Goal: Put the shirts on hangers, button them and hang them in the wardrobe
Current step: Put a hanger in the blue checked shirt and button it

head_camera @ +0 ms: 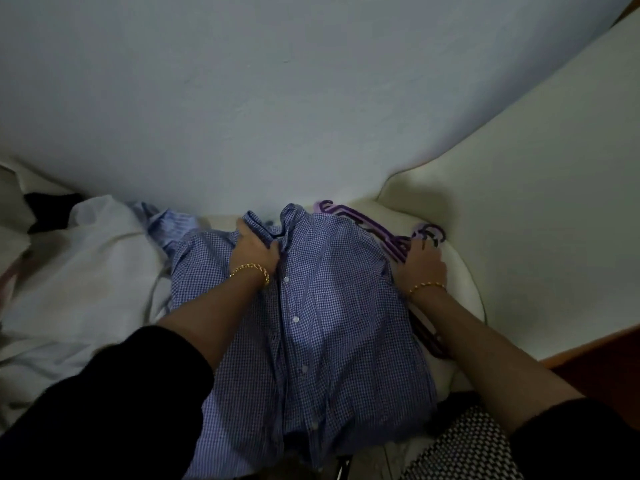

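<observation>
Hands both down on the work: left hand [254, 251] grips the blue checked shirt [329, 323] just below its collar; right hand [422, 266] has fingers curled over the purple hangers [367, 225] at the shirt's right edge. The shirt lies front up, collar away from the person, on a white seat [465, 282]. To the left, a white garment [86, 258] and a striped blue shirt [162, 220] lie heaped.

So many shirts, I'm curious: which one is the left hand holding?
The blue checked shirt, gripped at its collar; the white shirt and striped shirt lie untouched.
</observation>
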